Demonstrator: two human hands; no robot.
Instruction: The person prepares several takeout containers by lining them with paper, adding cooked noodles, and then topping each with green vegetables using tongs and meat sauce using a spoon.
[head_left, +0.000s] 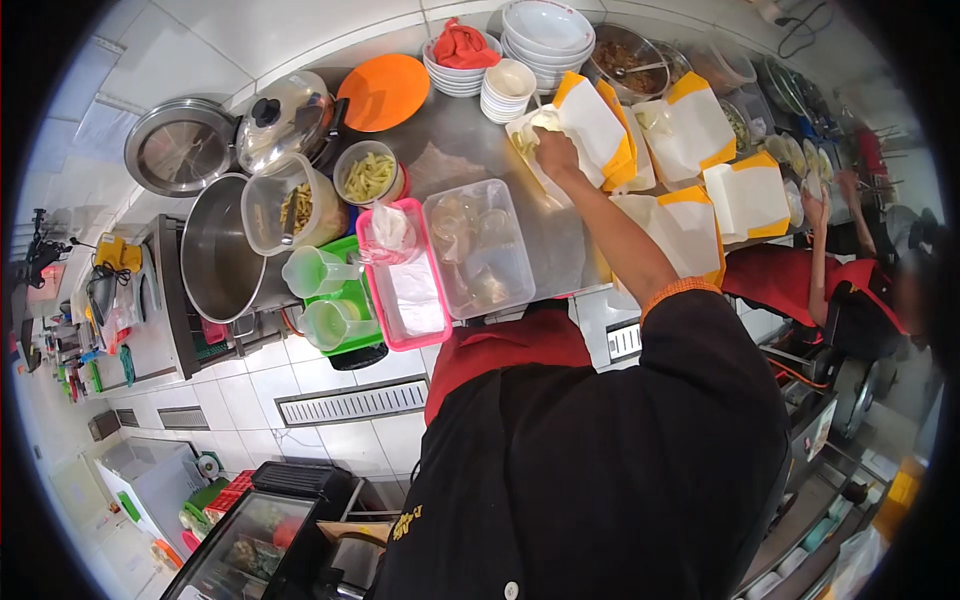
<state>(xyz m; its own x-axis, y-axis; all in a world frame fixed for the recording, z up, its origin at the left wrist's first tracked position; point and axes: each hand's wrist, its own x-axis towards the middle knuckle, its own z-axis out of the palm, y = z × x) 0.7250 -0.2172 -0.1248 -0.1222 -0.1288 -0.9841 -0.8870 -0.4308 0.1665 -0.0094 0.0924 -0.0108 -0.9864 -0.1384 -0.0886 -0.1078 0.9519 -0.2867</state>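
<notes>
My right hand (556, 152) reaches into an open white and yellow paper food box (592, 139). Its fingertips point down beside a white item (545, 120) and some pale green pieces (525, 142); whether they grip anything is hidden. My left hand is out of view. Further open paper boxes stand to the right, among them one with a little food inside (679, 142), one nearer my arm (679, 225) and one farther right (746, 196). Before me lie a clear plastic container (523, 255) with small cups and bags, and a pink tray (448, 322) with white paper and a plastic bag.
Stacked white bowls (551, 37), small cups (504, 94) and an orange plate (384, 91) line the back. Leftward are a tub of pale green strips (369, 176), green measuring jugs (315, 271) and a large metal pot (221, 247). A co-worker's arms (817, 217) are at the far right.
</notes>
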